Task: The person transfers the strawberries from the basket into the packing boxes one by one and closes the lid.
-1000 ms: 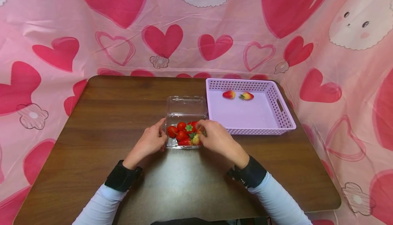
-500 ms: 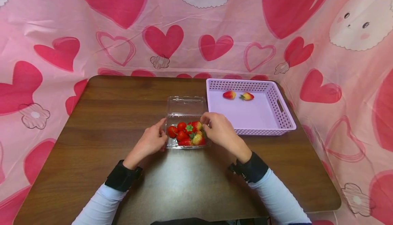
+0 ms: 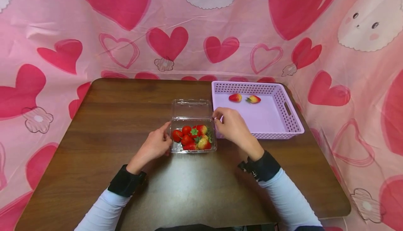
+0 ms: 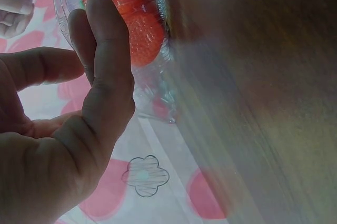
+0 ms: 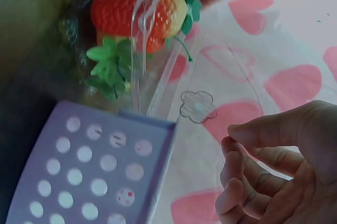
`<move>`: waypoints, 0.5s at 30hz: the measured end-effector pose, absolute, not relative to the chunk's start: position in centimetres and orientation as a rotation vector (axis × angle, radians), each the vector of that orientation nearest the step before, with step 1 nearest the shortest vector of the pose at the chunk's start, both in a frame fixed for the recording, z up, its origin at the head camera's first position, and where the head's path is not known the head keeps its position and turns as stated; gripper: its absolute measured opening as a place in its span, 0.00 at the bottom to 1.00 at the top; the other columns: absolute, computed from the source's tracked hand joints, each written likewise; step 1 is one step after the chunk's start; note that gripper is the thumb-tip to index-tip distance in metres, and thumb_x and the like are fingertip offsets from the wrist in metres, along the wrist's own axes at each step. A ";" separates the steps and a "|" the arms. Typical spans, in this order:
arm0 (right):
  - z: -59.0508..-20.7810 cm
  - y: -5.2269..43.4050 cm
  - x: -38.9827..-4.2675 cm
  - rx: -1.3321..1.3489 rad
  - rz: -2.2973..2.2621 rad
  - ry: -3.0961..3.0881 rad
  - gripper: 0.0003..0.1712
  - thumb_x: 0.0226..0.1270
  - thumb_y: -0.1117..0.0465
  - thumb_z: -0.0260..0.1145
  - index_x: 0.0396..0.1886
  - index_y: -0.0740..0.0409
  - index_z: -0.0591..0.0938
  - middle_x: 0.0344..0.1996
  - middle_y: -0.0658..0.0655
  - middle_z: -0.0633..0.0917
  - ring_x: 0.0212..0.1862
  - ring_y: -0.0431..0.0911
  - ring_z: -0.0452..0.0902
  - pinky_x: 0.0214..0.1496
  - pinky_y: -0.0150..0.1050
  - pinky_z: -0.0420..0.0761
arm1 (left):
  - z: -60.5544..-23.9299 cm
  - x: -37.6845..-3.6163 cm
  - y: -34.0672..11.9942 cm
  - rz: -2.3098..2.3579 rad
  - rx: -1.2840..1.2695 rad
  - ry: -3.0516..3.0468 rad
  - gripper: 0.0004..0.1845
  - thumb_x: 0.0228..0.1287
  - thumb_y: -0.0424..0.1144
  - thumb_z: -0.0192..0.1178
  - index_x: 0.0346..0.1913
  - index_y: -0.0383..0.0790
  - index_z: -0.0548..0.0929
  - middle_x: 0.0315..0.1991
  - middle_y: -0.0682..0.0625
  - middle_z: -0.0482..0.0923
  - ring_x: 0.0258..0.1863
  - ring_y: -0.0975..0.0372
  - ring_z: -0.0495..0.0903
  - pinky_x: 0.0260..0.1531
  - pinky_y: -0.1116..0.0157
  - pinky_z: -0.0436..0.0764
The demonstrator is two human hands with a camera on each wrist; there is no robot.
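While the left hand rests on the tabletop against the left wall of a clear plastic clamshell box, its grip is loose: the fingers lie nearly straight along the plastic, touching it rather than curling round it, as the left wrist view shows with a fingertip pressed to the transparent side and red fruit behind it. Inside the box sits a heap of strawberries (mostly red, a couple yellowish toward the right side, green leaves among them), and its hinged lid lies open flat on the far side. At the box's far right corner the right hand hovers, just in front of the near wall of a lilac perforated basket; its grip is narrow and holds nothing, the fingers loosely curled in toward the palm in the right wrist view, which also catches the basket's holed corner and a strawberry behind the clear plastic. Two more strawberries lie side by side near the far wall inside the basket, apart from each other. Both forearms wear pale sleeves with black wrist bands. A pink cloth with hearts and bunnies hangs round the tabletop.
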State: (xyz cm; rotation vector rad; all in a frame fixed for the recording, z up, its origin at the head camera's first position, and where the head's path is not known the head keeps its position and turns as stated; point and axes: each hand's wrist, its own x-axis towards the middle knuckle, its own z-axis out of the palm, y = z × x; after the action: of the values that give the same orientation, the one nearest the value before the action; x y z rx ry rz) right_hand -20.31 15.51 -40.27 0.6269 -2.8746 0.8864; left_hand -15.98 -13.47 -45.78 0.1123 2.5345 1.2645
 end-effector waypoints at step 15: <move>-39.2 18.1 -22.8 0.519 0.807 -2.851 0.06 0.66 0.66 0.68 0.41 0.62 0.87 0.31 0.56 0.87 0.29 0.51 0.78 0.34 0.48 0.78 | -45.7 -16.0 -13.5 1.266 0.093 2.535 0.40 0.72 0.28 0.57 0.83 0.34 0.56 0.28 0.44 0.76 0.18 0.55 0.80 0.25 0.60 0.81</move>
State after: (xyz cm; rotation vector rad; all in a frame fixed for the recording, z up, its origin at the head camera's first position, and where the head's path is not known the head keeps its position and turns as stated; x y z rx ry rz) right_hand -22.79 18.08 -39.22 0.5193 -2.8513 0.8068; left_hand -16.00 -13.47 -45.75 0.0927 2.5347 1.2663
